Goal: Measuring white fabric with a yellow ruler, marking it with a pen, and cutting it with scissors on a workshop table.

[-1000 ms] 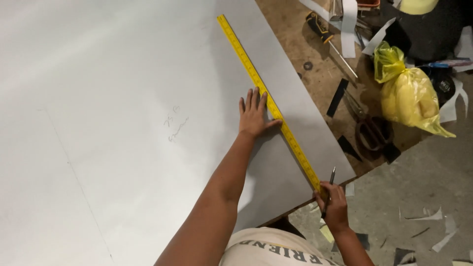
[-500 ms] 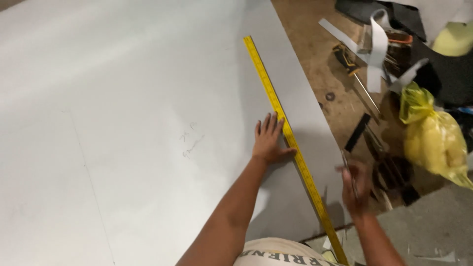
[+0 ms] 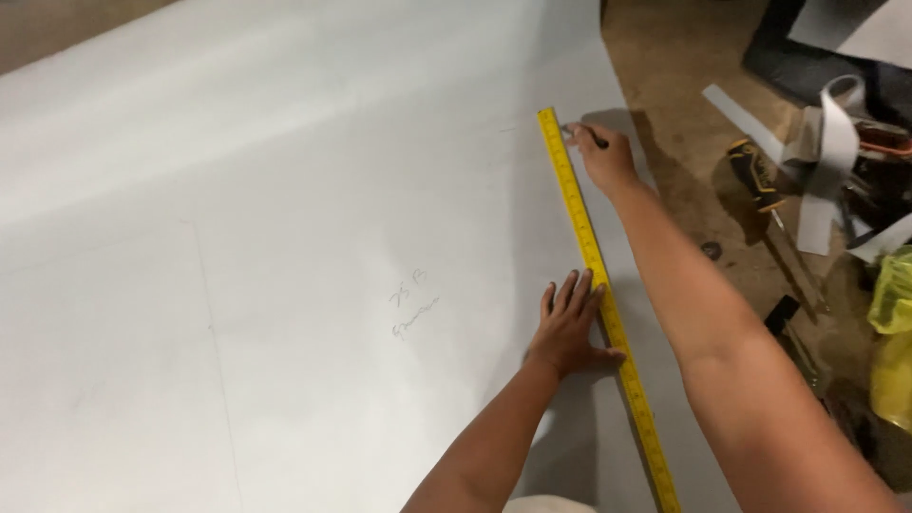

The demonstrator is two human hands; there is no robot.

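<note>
Yellow straightedge (image 3: 601, 294) is the thing to watch here: it lies along the right side of the big pale grey sheet (image 3: 285, 237), running from the near edge up toward the far right corner. Nearest to me, the left hand (image 3: 567, 328) is flat on the sheet with fingers spread, fingertips and thumb pressing the rule about midway so it can't slide. Nothing gripped there, just an open palm pushing down.

What's changed: a second ago the right hand (image 3: 600, 155) was down at the near end of the rule, off the sheet's edge. Now the arm is stretched all the way out and the hand sits at the far tip of the rule, pinched around a thin dark marking tool (image 3: 594, 137) with its point right beside the rule's end. So I'd guess the marking has moved from the near end to the far end. The rule itself looks like it hasn't shifted on the sheet.

Further right, on the brown floor, there's a yellow-and-black handled tool (image 3: 757, 174), some white strips (image 3: 822, 161) and a yellow bag (image 3: 893, 332).
</note>
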